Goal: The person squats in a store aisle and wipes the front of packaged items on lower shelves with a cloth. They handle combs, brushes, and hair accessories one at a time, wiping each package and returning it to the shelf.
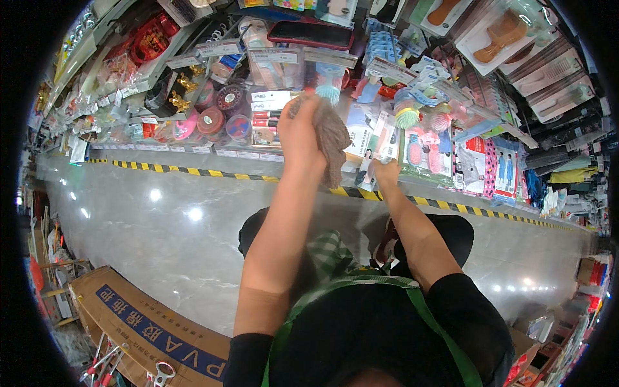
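Note:
My left hand (304, 130) is raised in front of the low shelf, closed on a brown cloth (332, 140) that hangs down at its right side. Lower and to the right, my right hand (387, 170) grips the lower end of a long, narrow printed package (376, 147) at the shelf's front edge. Between the two hands stands a white printed package (360, 126). Boxed items with red and black parts (266, 126) are just left of my left hand. A pale blue brush (329, 87) in clear packaging hangs above the cloth.
A phone in a red case (311, 35) lies above the price tags. Packaged wooden combs (503, 36) hang at the upper right. Black-and-yellow tape (232, 175) runs along the floor before the shelf. A large cardboard box (154, 329) stands at the lower left.

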Available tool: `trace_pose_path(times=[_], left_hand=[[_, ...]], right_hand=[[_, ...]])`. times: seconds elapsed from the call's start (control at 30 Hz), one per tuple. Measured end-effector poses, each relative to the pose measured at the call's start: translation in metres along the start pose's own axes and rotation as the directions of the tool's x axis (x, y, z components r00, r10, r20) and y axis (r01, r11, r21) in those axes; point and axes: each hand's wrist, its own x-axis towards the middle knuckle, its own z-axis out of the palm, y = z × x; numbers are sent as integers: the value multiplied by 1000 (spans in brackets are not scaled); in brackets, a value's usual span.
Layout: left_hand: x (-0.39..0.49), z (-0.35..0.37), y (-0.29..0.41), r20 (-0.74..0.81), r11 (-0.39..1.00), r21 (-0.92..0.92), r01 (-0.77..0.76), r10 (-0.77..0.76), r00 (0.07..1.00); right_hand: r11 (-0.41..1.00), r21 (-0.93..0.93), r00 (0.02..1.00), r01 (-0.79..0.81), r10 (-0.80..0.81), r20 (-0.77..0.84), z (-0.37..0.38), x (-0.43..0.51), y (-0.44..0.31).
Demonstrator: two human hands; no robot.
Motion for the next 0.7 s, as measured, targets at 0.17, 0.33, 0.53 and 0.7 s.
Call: trace_pose_path(times=[0.17, 0.33, 0.53, 0.7], left_hand=[[2, 0, -2, -8, 1000, 9, 18, -18, 1000], [2, -1, -2, -12, 1000, -11, 16, -17, 1000], [0, -6, -2, 19, 998, 44, -33, 32, 999], [-26, -3, -24, 90, 965, 243, -98, 78, 993]], right_hand=[[948, 245, 973, -205, 172, 153, 19, -18, -2], [546, 586, 723, -599, 54, 689, 7, -40, -16], [346, 692, 723, -634, -52, 689, -46, -94, -67], [277, 712, 710, -646, -125, 693, -80, -133, -88]])
